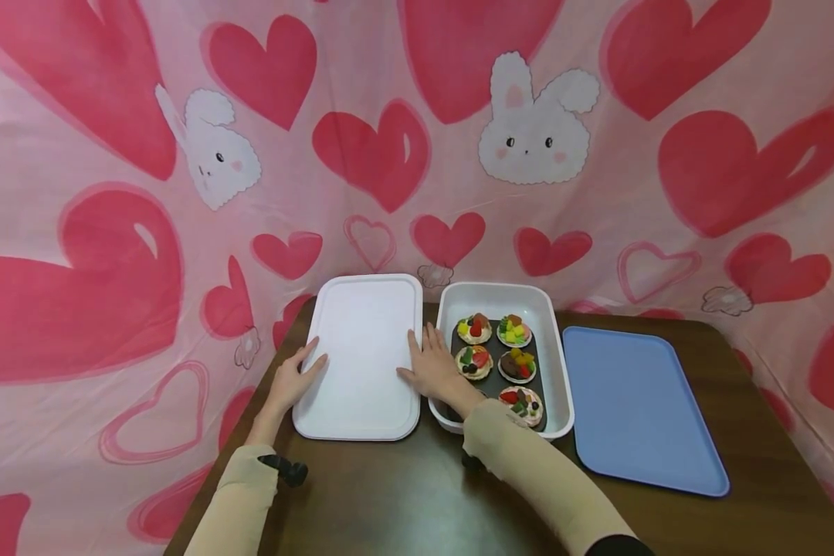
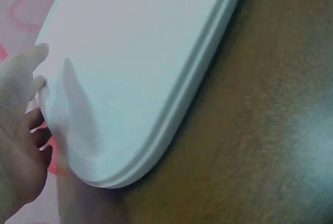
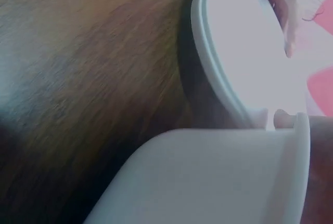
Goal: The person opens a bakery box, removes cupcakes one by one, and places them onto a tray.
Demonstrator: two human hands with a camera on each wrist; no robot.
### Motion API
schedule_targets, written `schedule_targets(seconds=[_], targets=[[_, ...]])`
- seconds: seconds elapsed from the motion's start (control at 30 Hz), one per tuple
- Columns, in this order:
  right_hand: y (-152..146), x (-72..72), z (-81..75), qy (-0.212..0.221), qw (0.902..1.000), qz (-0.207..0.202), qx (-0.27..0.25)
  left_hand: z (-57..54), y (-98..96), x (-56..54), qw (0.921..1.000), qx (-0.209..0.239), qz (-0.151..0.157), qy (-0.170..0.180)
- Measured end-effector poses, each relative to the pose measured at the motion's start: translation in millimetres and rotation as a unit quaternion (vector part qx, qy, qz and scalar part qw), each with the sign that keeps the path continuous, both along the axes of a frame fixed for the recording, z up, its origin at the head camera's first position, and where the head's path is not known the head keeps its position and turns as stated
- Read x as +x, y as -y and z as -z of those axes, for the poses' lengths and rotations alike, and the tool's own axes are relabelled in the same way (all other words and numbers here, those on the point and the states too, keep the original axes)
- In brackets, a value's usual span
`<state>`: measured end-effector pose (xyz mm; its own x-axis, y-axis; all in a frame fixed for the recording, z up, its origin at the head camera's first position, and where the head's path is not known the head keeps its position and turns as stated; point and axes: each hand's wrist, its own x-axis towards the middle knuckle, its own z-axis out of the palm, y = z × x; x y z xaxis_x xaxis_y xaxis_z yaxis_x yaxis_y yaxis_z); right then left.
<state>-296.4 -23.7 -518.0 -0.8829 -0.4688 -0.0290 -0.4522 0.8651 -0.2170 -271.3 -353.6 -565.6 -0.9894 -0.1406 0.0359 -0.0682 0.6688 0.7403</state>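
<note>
A flat white lid-like panel with a raised rim lies on the left part of the table. On its left edge rests my left hand, thumb and forefinger spread at the rim. The left wrist view shows that hand's other fingers loosely bent beside the rim. My right hand touches the panel's right edge with fairly straight fingers, thumb over its top. That wrist lies over a white box holding several fruit tarts. In the right wrist view the box wall hides most of the right hand.
A blue tray lies right of the white box. Everything stands on a dark brown wooden table. Behind hangs a pink cloth with hearts and rabbits, reaching down around the table's back and sides.
</note>
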Motion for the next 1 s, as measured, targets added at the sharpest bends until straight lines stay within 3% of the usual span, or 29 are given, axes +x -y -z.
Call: schedule_targets(seconds=[0.17, 0.27, 0.4, 0.53, 0.73, 1.0], targets=[[12, -0.2, 4.1, 0.001, 0.9987, 0.018, 0.049, 55.3, 26.7, -25.7, 0.9999, -0.008, 0.011, 0.002], [21, -1.1, 10.7, -0.01, 0.9952, 0.037, 0.091, 46.6, 16.8, -16.4, 0.9993, -0.009, 0.023, 0.028], [28, -0.7, 19.5, -0.048, 0.9838, 0.036, 0.169, 17.7, -11.5, 4.3, 0.9981, -0.044, 0.033, 0.027], [29, -0.2, 23.6, -0.079, 0.9742, 0.028, 0.209, 17.8, -18.6, 4.2, 0.9959, -0.076, 0.045, 0.019], [26, -0.8, 23.4, -0.085, 0.9783, 0.032, 0.186, 15.5, -22.7, 4.5, 0.9937, -0.098, 0.048, 0.025], [23, 0.8, 21.6, -0.096, 0.991, 0.048, 0.079, 11.5, -29.1, 8.9, 0.9862, -0.152, 0.065, 0.014]])
